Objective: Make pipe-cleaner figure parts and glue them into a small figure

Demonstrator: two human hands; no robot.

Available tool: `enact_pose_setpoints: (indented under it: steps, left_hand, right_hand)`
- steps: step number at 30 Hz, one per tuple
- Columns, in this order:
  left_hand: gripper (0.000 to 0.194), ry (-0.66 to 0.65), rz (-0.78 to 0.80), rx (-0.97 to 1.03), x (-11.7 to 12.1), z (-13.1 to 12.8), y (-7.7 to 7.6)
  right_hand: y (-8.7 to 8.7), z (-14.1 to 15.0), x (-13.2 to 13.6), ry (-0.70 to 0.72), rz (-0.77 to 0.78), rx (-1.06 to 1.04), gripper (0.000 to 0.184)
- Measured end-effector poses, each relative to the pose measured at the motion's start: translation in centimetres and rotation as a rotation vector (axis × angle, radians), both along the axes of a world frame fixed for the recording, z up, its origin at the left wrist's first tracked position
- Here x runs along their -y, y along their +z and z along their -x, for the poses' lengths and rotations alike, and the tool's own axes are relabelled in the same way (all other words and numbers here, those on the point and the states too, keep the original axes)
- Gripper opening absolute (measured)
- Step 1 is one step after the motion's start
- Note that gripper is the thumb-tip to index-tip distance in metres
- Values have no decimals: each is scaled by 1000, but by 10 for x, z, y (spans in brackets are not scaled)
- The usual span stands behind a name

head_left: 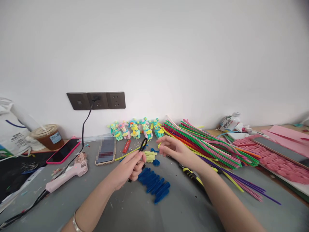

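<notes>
Gripping a black loop (146, 140), left hand (131, 168) curled tight; right hand (178, 150) opposite, palm inward, loosely spread.

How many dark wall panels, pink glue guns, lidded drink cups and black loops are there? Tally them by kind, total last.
Dark wall panels: 3
Pink glue gun: 1
Lidded drink cup: 1
Black loop, in the left hand: 1
Total: 6
</notes>
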State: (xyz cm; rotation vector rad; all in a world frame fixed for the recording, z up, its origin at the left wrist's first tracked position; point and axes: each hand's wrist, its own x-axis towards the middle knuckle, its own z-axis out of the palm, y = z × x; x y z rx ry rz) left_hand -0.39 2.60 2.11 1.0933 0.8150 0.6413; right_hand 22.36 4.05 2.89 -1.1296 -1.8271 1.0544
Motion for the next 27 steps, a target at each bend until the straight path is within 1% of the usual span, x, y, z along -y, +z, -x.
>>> enact_pose_setpoints:
  steps: [2,3,5,7,9,11,13,15,17,18,20,21,23,25,26,27]
  left_hand:
    - [37,5,-26,-19,-3,1,0]
    - [37,-3,-37,-22,-4,1,-1]
    - [38,-14,-59,-24,-5,1,-2]
    - [38,-26,-80,-24,-5,0,-5]
    - [38,-39,-101,-12,-6,0,-9]
    - [39,-47,-120,1,-8,0,-15]
    - [39,-45,-136,-19,-11,0,-22]
    - [40,-27,-157,-88,-13,1,-27]
    - [41,-1,-178,-153,-14,1,-30]
    - [41,10,-189,-173,-15,1,-30]
    - [42,27,-234,-208,-14,1,-29]
    - [42,36,-272,-235,-13,1,-28]
    - [41,57,-374,-311,-11,1,-28]
    - [41,69,-472,-390,-10,0,-27]
    - [41,69,-511,-419,-9,-1,-27]
    - [41,67,-543,-440,-8,-1,-27]
  right_hand:
    - [3,-24,12,-129,-7,418,27]
    - [2,-35,21,-186,22,633,26]
    - [-4,-53,38,-298,91,961,36]
    - [-14,-62,52,-356,95,1168,50]
    - [-23,-66,58,-367,80,1256,55]
    - [-26,-65,56,-326,54,1278,53]
    - [-22,-63,52,-277,39,1293,48]
    - [-14,-62,50,-260,60,1297,42]
    - [-2,-63,52,-266,131,1216,33]
    - [4,-64,54,-271,186,1132,28]
    - [14,-67,61,-258,339,882,21]
    - [18,-68,64,-219,428,722,22]
    - [22,-66,70,-72,621,360,24]
    - [19,-58,75,75,787,15,29]
    - [15,-52,77,122,844,-120,31]
    - [11,-45,79,151,869,-224,31]
